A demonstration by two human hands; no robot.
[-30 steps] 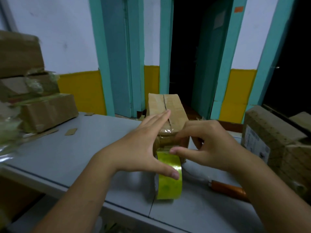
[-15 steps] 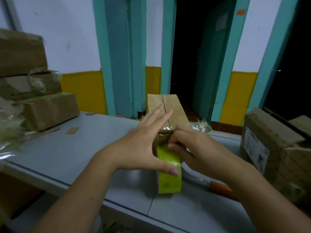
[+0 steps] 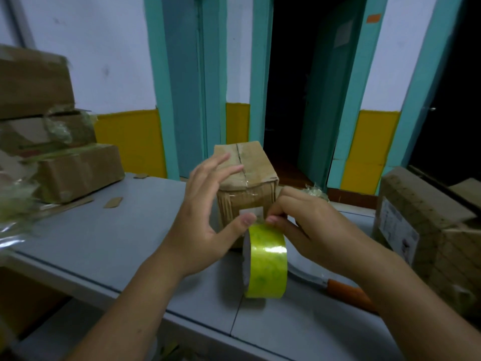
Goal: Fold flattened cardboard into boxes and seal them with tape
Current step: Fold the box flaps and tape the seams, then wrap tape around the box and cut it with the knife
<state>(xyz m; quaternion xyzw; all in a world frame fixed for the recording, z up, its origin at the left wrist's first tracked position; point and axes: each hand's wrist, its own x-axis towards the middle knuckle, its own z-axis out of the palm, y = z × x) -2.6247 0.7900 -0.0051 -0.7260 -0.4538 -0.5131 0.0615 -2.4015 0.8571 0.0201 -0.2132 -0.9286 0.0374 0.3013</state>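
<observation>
While pinching at the top of tape roll (image 3: 265, 261) with curled right hand (image 3: 307, 225), risks fumbling the tape end back onto the roll. Flat-fingered left hand (image 3: 205, 212) on box (image 3: 257, 168) top, thumb against roll. Roll on edge on table (image 3: 104, 243), just before box: likely to wheel away if nudged.

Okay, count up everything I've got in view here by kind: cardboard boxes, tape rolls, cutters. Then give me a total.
cardboard boxes: 5, with a possible sixth cut off at far right
tape roll: 1
orange-handled cutter: 1
total: 7
</observation>
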